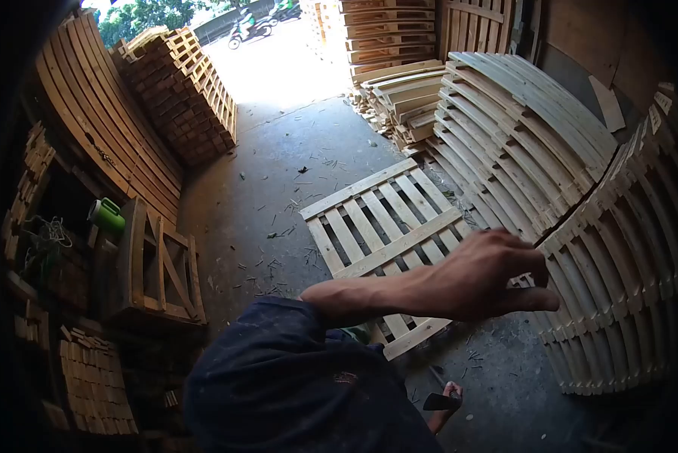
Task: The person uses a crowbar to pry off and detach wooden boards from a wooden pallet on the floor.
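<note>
Left hand: my left hand (482, 275) hangs over the near right part of the pallet, fingers bent, thumb apart from them. I see nothing held, but the palm is hidden.
Right hand: low in view, my right hand (450, 394) is wrapped around a tool (438, 402), probably a hammer; it is too small and dark to be sure.
Pallet: the pallet (399, 246) lies flat on the floor (278, 181), just beside the stack (505, 143); my left arm covers part of it.
Blind spot: with that arm across my view, I could misjudge a board edge and catch my knuckles.
Tool: a loose grip or careless swing could bring it against the pallet or my leg.
Gaps: fingers or a foot could slip between slats.
Scraps: wood bits (278, 291) litter the floor; stepping on them could cost me my footing.
Stack: a bump could shift its boards.
</note>
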{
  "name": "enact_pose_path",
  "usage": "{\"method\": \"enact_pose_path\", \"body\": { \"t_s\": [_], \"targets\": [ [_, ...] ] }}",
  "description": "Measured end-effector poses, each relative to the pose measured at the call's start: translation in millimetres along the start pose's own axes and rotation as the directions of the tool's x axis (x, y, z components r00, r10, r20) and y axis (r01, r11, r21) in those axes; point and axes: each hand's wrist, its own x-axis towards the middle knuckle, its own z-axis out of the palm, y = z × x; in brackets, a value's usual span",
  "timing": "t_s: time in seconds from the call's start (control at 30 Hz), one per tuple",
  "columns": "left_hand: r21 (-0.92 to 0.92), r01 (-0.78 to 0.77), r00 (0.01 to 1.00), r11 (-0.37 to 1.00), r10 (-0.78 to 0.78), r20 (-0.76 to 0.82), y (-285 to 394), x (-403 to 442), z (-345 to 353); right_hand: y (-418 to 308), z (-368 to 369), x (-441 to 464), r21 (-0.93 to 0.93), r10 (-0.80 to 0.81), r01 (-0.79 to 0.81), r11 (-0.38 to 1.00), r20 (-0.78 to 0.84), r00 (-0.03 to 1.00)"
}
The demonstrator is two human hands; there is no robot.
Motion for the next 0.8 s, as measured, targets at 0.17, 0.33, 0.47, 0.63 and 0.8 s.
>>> {"method": "enact_pose_path", "body": {
  "t_s": [0.17,0.33,0.47,0.63,0.8],
  "targets": [
    [0.168,-0.423,0.709,0.890,0.441,-0.550,101,1,-24,-26,-37,-2,0.061,-0.047,0.044,0.997,0.050,0.998],
    [0.146,-0.335,0.770,0.931,0.360,-0.528,121,-37,-20,22,-38,-2,0.066,0.157,-0.170,0.983,0.171,0.973],
    [0.163,-0.273,0.820,0.948,0.318,-0.476,133,-40,9,68,-30,-12,0.222,0.039,-0.066,0.973,0.127,0.991],
    [0.144,-0.204,0.882,0.968,0.246,-0.402,139,-50,28,13,-11,-31,0.191,-0.041,0.011,0.981,0.152,0.988],
    [-0.007,-0.186,0.936,0.982,0.175,-0.306,135,-57,43,-28,-19,-53,-0.171,-0.224,0.229,0.958,0.051,0.973]
  ]
}}
